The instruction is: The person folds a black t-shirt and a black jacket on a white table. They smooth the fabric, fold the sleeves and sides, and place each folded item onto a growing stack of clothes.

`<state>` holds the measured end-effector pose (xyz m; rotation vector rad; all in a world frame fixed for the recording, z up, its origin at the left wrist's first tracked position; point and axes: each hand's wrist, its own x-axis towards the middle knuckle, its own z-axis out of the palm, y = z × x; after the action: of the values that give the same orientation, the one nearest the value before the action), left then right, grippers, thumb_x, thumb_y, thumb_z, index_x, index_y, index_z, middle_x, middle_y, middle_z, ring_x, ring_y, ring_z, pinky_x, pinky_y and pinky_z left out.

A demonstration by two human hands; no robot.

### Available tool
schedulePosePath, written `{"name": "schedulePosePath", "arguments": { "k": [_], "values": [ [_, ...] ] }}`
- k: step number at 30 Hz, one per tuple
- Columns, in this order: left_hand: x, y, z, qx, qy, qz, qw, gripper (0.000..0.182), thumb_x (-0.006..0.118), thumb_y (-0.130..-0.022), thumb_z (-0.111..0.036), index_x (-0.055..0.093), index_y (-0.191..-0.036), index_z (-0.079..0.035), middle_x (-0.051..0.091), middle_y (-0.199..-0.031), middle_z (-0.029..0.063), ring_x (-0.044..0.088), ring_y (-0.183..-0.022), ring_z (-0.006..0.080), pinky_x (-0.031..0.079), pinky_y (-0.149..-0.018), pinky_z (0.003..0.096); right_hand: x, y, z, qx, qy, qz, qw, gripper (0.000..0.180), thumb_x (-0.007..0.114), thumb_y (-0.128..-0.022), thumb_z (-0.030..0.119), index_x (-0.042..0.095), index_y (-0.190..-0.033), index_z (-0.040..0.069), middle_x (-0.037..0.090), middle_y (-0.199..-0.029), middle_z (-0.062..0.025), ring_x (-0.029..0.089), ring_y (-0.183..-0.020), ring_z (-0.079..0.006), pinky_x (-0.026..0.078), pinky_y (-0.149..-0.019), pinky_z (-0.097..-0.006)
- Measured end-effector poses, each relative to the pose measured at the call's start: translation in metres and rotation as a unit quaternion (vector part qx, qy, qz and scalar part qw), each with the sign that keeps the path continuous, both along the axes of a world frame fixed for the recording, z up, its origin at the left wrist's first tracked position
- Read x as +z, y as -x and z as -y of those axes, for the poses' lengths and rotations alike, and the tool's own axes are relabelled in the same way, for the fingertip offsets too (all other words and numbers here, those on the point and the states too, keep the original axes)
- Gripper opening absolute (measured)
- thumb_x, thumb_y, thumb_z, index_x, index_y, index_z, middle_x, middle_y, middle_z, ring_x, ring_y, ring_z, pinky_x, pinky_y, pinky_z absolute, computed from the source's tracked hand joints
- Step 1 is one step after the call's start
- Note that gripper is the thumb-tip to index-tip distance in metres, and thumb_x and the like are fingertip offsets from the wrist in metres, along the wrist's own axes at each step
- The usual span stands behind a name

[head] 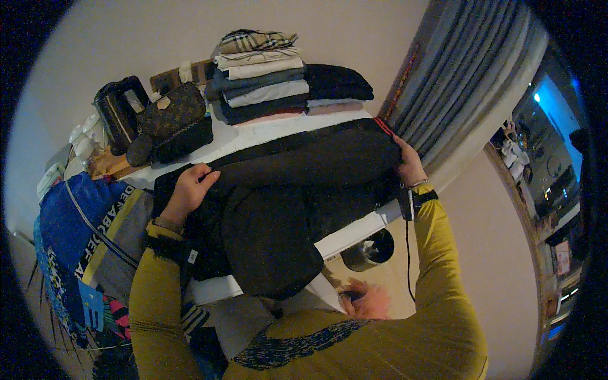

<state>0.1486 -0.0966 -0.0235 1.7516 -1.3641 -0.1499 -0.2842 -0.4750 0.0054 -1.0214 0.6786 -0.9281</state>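
A dark garment (313, 152) lies spread across a white table (351, 237), with red stripes along its far right end. My left hand (192, 187) grips the cloth at its left end between thumb and curled fingers. At the right end, by the red stripes, my right hand (411, 164) holds the edge; its fingertips are partly hidden. In front of the garment, a rounded dark shape (273, 237) overhangs the table's near edge; I cannot tell whether it is cloth or a chair back.
Folded clothes (263, 78) are stacked at the back beside a black folded pile (337, 81). Left of them stand a patterned bag (173, 111) and a dark kettle (114, 116). Colourful clothes (95, 228) hang at left. A round bin (368, 249) is below; a grey curtain (456, 80) hangs right.
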Motion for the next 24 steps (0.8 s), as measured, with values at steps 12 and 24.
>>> {"name": "schedulePosePath", "arguments": {
  "k": [12,24],
  "values": [
    [-0.004,0.000,0.000,-0.011,0.042,0.000,0.999,0.022,0.073,-0.088,-0.017,0.059,-0.087,0.000,0.061,-0.076,0.0106,0.057,-0.072,0.0187,0.046,-0.068,0.0315,0.043,-0.013,-0.024,-0.249,0.335,-0.033,0.908,0.035,0.066,-0.089,0.008,0.062,-0.123,0.003,0.066,-0.115,-0.0098,0.063,-0.101,-0.0230,0.051,-0.092,-0.0346],
    [-0.008,-0.003,0.001,-0.013,0.037,0.000,0.999,0.023,0.071,-0.089,-0.016,0.055,-0.084,-0.001,0.057,-0.073,0.0088,0.051,-0.069,0.0152,0.043,-0.062,0.0314,-0.037,0.003,0.064,-0.213,0.246,-0.397,0.858,0.054,0.087,-0.074,0.023,0.060,-0.111,-0.004,0.067,-0.101,-0.0120,0.063,-0.090,-0.0216,0.052,-0.078,-0.0332]
  ]
}}
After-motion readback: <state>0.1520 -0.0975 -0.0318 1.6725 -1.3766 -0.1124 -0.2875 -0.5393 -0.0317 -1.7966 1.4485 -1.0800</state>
